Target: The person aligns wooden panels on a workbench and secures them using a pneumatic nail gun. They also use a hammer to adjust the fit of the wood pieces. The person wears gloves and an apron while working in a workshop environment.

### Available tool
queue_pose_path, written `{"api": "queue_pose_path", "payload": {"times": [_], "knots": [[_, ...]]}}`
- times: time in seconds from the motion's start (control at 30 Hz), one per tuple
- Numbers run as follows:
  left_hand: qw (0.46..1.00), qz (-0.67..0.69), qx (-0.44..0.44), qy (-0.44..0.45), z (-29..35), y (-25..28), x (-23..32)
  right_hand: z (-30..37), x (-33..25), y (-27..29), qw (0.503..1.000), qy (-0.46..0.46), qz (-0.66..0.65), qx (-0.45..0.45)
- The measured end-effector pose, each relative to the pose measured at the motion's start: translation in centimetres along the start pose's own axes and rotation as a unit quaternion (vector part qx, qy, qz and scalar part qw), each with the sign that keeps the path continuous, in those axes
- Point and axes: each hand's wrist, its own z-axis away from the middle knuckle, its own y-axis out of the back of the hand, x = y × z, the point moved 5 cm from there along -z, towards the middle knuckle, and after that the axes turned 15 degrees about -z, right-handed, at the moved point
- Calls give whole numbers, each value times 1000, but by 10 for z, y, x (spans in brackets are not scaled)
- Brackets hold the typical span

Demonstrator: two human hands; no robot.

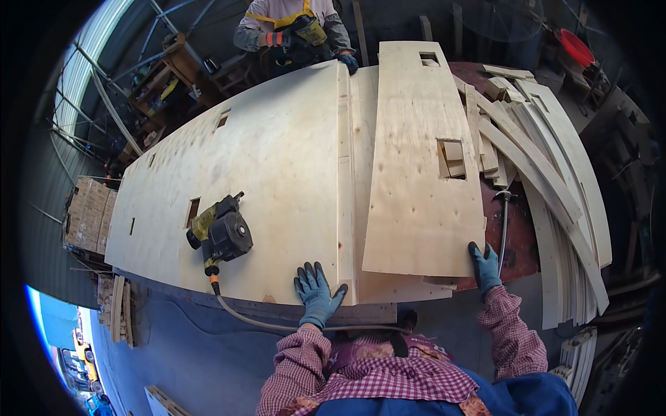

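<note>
My left hand (316, 295) lies flat, fingers spread, on the large plywood sheet (281, 159), which also bears a coil nail gun (229, 234). Right of that sheet, my right hand (486, 269) touches a narrower plywood panel (416, 208); whether it grips, I cannot tell.

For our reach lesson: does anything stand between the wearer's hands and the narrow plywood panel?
Nothing visible separates the right hand from the narrow plywood panel at its near right corner. Beside the left hand, a pale wooden strip lies between it and the panel.
</note>
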Motion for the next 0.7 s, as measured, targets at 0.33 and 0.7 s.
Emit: {"api": "queue_pose_path", "payload": {"times": [0.33,0.7], "knots": [[1000,-5,-29,1,1,4,-2,-13,-18,21,1000,-5,21,-8],[1000,-16,-17,0,-1,1,-1,-16,-16,24,999,-7,34,-6]]}}
